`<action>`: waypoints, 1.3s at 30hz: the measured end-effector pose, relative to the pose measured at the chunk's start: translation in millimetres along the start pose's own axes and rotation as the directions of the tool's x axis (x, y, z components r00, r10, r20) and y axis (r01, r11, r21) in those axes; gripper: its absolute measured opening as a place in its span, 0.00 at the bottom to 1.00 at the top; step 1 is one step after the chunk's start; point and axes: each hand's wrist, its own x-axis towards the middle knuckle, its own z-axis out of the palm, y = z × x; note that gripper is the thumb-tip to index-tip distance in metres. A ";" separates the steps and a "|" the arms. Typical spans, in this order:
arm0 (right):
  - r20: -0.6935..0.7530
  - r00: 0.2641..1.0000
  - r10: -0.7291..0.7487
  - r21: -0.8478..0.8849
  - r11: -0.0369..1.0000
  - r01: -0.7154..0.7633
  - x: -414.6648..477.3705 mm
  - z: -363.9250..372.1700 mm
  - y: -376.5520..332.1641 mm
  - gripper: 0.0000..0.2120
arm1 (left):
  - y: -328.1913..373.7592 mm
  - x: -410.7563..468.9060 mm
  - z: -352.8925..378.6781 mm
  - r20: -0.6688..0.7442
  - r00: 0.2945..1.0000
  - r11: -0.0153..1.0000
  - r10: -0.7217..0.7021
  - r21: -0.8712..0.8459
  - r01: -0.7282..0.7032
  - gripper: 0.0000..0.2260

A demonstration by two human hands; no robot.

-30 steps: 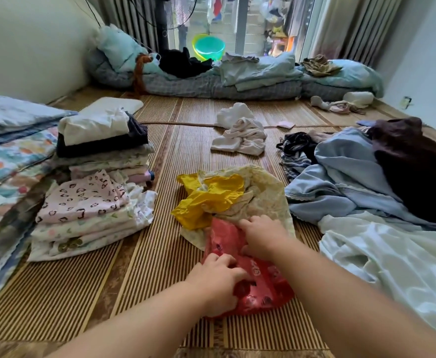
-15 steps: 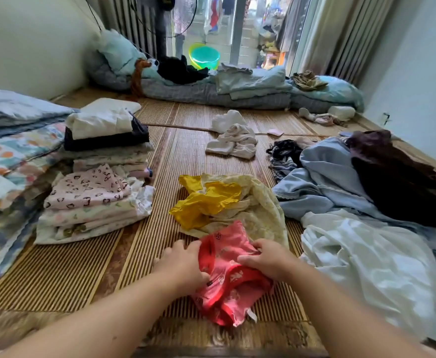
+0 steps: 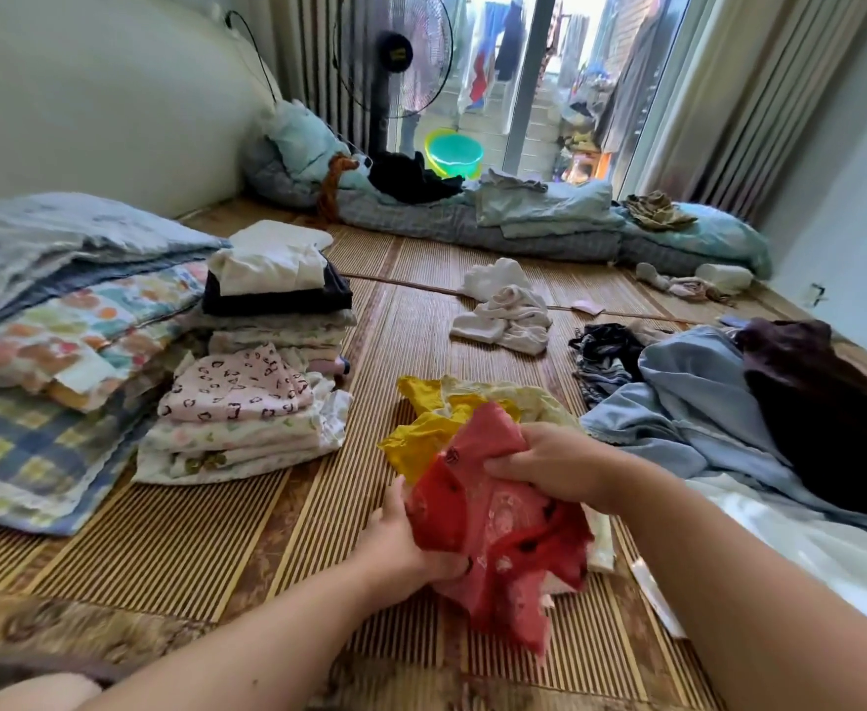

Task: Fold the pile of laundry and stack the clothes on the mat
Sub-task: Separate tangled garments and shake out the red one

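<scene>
A small red printed garment (image 3: 503,531) hangs crumpled above the woven mat (image 3: 205,546), held up by both hands. My left hand (image 3: 400,543) grips its lower left edge and my right hand (image 3: 549,461) grips its upper right part. Just behind it lie a yellow garment (image 3: 421,433) and a pale yellow one (image 3: 534,402). To the left stand two stacks of folded clothes: a near one topped by a pink heart-print piece (image 3: 236,387) and a taller one topped by white cloth (image 3: 272,269). An unfolded pile of light blue, dark brown and white clothes (image 3: 718,407) lies at the right.
Folded quilts and blankets (image 3: 61,320) fill the left side. A crumpled white garment (image 3: 508,313) lies mid-mat. Bedding (image 3: 523,223) runs along the far edge, with a standing fan (image 3: 392,53) and a green basin (image 3: 454,153) behind it.
Both hands have lifted the red garment off the mat and drawn it toward me. The camera has tilted up, so the fan now shows.
</scene>
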 end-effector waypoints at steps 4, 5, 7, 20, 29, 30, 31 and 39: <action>0.044 0.987 -0.152 0.093 0.985 0.147 -20.7 -25.5 -44.3 0.04 | 18.3 -4.1 -0.4 0.209 0.970 0.708 0.122 -0.703 0.062 0.52; 0.041 0.983 -0.181 0.141 0.975 0.174 -25.3 -30.3 -52.8 0.04 | 21.9 -5.8 0.8 0.280 0.940 0.647 0.196 -0.757 0.091 0.46; 0.015 0.975 -0.221 0.281 0.937 0.208 -32.5 -39.1 -64.8 0.05 | 29.7 -10.6 3.0 0.368 0.860 0.518 0.355 -0.843 0.146 0.39; -0.055 0.986 0.156 0.502 0.858 -0.108 -0.1 -9.8 -13.2 0.35 | 41.3 -17.4 -59.4 0.198 0.980 0.438 -0.021 -0.879 0.187 0.11; -0.184 0.974 -0.134 0.282 0.942 0.183 80.1 70.8 -75.0 0.18 | -5.3 -0.2 -201.3 -0.331 0.937 0.876 -0.115 -0.478 -0.061 0.28; -0.185 0.970 -0.161 0.304 0.929 0.212 91.5 72.0 -87.3 0.18 | -6.4 2.5 -220.3 -0.398 0.916 0.917 -0.057 -0.383 -0.110 0.32; -0.181 0.965 -0.189 0.325 0.915 0.240 104.3 73.2 -100.1 0.18 | -6.7 6.6 -238.6 -0.442 0.897 0.944 0.015 -0.290 -0.159 0.31; -0.091 0.944 -0.317 -0.004 0.948 0.318 212.8 87.4 -165.3 0.32 | -20.1 59.8 -323.0 -0.524 0.838 0.988 0.156 0.093 -0.126 0.19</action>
